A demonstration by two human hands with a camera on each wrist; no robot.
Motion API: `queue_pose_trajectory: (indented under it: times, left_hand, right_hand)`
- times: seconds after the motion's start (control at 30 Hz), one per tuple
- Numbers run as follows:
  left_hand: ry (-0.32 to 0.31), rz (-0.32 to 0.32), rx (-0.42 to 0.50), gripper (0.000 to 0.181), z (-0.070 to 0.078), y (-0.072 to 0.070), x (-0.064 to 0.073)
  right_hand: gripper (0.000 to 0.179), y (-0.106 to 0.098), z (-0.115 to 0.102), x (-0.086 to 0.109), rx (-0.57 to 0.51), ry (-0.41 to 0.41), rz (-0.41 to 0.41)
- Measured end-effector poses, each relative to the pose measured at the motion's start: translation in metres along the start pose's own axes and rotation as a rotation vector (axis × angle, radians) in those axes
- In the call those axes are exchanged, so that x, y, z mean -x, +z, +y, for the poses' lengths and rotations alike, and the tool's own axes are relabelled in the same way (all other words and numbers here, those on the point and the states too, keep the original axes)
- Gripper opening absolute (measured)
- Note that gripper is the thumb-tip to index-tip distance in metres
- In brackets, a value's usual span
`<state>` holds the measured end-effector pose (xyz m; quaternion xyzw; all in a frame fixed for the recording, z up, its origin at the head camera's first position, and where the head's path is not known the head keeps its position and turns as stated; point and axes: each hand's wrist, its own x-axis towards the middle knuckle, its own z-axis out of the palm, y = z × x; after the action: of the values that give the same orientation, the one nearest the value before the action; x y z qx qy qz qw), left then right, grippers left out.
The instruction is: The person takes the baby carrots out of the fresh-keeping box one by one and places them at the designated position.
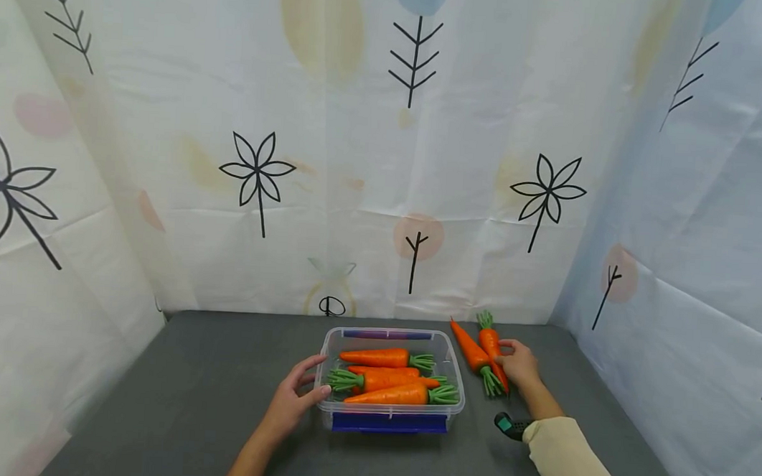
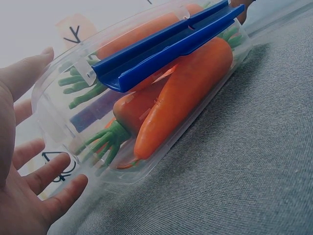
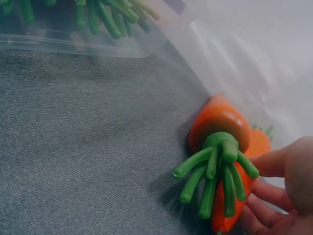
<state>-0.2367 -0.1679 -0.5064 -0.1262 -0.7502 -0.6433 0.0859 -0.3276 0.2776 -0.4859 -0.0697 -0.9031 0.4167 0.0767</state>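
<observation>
A clear plastic box [image 1: 391, 410] with blue latches stands on the grey table, several orange carrots [image 1: 381, 357] with green tops lying inside. My left hand [image 1: 291, 402] is at the box's left end, fingers spread and fairly straight along its side, thumb by the rim. In the left wrist view, the fingers [image 2: 66, 193] lie beside the clear wall. To the right of the box, two carrots lie crossed on the table. My right hand [image 1: 519, 362] grips the right-hand carrot [image 1: 488, 340] by its side. The other carrot [image 3: 220, 122] lies partly over it.
The grey table [image 1: 231, 374] reaches back to a white patterned curtain [image 1: 354, 265], which also hangs along both sides. A dark strap-like device [image 1: 512, 426] sits by the right wrist, below a cream sleeve [image 1: 569, 463].
</observation>
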Motion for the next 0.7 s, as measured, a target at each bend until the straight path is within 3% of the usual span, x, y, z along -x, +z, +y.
queue_pose_trajectory:
  times: [0.33,0.7]
  left_hand:
    - [-0.01,0.003,0.008,0.052,0.0,0.001,0.001]
    - [-0.018,0.008,0.001,0.053,0.003,0.001,0.001]
  right_hand:
    - [0.037,-0.006,-0.011,-0.004,0.011,-0.013,0.041]
    - [0.041,-0.003,-0.051,-0.005,-0.011,-0.09,0.032]
